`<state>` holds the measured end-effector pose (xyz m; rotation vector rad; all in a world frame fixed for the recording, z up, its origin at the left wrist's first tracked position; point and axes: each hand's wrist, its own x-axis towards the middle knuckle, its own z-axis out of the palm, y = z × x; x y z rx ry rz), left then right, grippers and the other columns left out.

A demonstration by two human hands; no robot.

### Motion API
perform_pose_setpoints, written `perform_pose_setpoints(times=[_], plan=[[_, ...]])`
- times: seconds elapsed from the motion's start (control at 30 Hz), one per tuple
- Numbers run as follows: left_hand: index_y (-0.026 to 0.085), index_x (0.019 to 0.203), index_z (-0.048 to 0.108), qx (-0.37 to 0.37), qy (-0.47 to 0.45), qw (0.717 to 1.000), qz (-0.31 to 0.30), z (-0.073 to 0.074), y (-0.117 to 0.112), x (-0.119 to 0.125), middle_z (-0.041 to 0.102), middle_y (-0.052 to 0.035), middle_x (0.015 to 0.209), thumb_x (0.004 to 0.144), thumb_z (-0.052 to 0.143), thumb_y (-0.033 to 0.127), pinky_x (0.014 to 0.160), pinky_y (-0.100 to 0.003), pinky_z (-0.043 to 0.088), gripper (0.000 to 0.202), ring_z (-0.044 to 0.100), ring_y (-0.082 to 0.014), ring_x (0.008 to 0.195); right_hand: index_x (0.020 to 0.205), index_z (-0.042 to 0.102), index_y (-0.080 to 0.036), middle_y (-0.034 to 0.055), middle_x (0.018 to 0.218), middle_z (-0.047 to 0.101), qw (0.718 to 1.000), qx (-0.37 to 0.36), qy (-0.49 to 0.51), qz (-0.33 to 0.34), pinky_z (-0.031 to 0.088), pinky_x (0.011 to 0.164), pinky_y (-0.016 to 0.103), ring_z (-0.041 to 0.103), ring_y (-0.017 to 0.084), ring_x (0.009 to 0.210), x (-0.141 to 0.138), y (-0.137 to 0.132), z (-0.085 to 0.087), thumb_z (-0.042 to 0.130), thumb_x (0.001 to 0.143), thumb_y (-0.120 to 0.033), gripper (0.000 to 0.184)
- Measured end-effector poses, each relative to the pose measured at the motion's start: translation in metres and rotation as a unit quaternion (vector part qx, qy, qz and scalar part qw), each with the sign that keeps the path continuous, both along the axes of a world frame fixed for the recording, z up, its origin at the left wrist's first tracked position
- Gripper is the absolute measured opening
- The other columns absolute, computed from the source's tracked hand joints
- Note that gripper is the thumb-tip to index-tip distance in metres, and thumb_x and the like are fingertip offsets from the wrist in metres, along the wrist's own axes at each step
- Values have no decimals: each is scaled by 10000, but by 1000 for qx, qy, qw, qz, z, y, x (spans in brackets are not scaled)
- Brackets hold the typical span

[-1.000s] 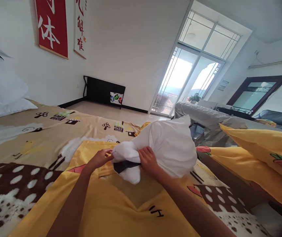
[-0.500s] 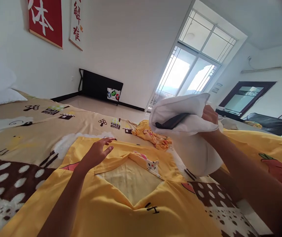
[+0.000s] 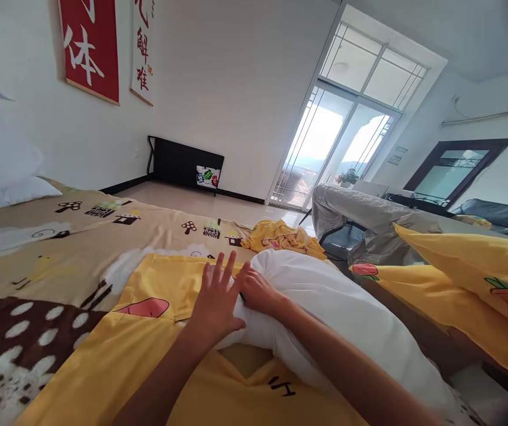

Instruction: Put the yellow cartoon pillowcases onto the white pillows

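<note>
A white pillow (image 3: 334, 296) lies slantwise across a yellow pillowcase (image 3: 116, 355) spread on the bed. My right hand (image 3: 260, 290) is closed on the pillow's near-left end, over the opening of the case. Beside it, my left hand (image 3: 221, 296) has its fingers spread and rests at that same end of the pillow. A small dark bit shows by my right fingers, too covered to make out. Part of the case's opening, with tan lining, shows below the pillow. The pillow hides the case's right part.
A crumpled yellow cloth (image 3: 280, 236) lies at the bed's far edge. Another yellow cloth with carrot prints (image 3: 449, 284) is at the right. White pillows (image 3: 0, 148) stand at the left. A plastic-covered piece of furniture (image 3: 360, 213) stands beyond the bed.
My right hand has brought the pillow down and left from the air onto the pillowcase. My left hand has moved right, to the pillow's end, its fingers spreading.
</note>
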<state>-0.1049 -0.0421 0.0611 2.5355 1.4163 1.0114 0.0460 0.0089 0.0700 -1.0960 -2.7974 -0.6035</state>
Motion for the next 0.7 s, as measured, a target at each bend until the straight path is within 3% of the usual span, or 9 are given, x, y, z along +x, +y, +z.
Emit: perform_pose_setpoints(times=[0.1, 0.17, 0.27, 0.33, 0.4, 0.47, 0.57, 0.63, 0.7], plan=[[265, 1477, 188, -73, -56, 996, -8, -3, 18, -14, 215, -162, 1546, 520, 838, 365, 1104, -625, 182, 1161, 161, -411, 1415, 787, 598, -145, 67, 786, 653, 999, -33, -7, 16, 405, 754, 294, 571, 182, 792, 10, 1, 5, 535, 707, -96, 113], [204, 1441, 274, -115, -113, 987, -24, -6, 27, -21, 354, -175, 1464, 555, 803, 336, 1090, -531, 294, 1040, 305, -361, 1363, 782, 581, -148, 77, 803, 651, 999, -43, -6, 12, 401, 758, 300, 565, 187, 797, 14, -1, 7, 515, 721, -96, 103], [151, 1156, 554, -134, -155, 977, -51, -13, 37, -24, 566, -143, 1201, 583, 768, 287, 974, -428, 421, 626, 513, -308, 1152, 813, 570, -145, 85, 836, 647, 999, -46, 5, 0, 400, 785, 308, 558, 193, 823, 13, -4, 8, 508, 723, -95, 120], [172, 951, 604, -132, -164, 975, -64, -17, 42, -26, 612, -86, 1018, 597, 753, 286, 868, -390, 456, 401, 572, -267, 985, 852, 569, -141, 86, 864, 642, 999, -52, 12, -12, 408, 805, 312, 554, 199, 848, 10, -7, 7, 514, 719, -99, 150], [190, 848, 597, -131, -179, 973, -67, -20, 46, -29, 606, -44, 913, 602, 744, 289, 785, -355, 460, 303, 581, -232, 873, 919, 575, -128, 99, 920, 642, 998, -52, 15, -25, 420, 835, 323, 556, 210, 890, 7, -13, 6, 512, 731, -103, 200], [194, 795, 594, -132, -204, 967, -72, -24, 50, -32, 612, -38, 908, 602, 738, 278, 774, -337, 456, 255, 585, -216, 851, 1063, 567, -95, 143, 1066, 630, 999, -26, 21, -32, 413, 909, 357, 548, 233, 1010, 6, -22, 4, 489, 764, -93, 309], [186, 768, 605, -150, -263, 948, -103, -29, 53, -35, 642, -71, 1081, 596, 728, 246, 891, -333, 440, 219, 593, -229, 988, 1320, 440, -68, 190, 1328, 512, 999, 23, 35, -32, 355, 1023, 421, 452, 266, 1228, 9, -44, -5, 458, 797, -91, 524], [178, 786, 626, -189, -299, 927, -128, -31, 54, -36, 637, -81, 1188, 597, 722, 248, 937, -328, 426, 224, 585, -244, 1063, 1419, 339, -87, 175, 1420, 435, 998, 21, 41, -38, 339, 1048, 439, 399, 278, 1292, 17, -62, -13, 478, 795, -133, 641], [166, 825, 652, -233, -332, 901, -154, -32, 55, -38, 664, -73, 1169, 602, 717, 254, 904, -318, 446, 249, 605, -247, 1033, 1483, 242, -140, 143, 1493, 342, 998, 3, 35, -52, 309, 1075, 459, 344, 290, 1339, 30, -80, -19, 531, 770, -182, 770]])
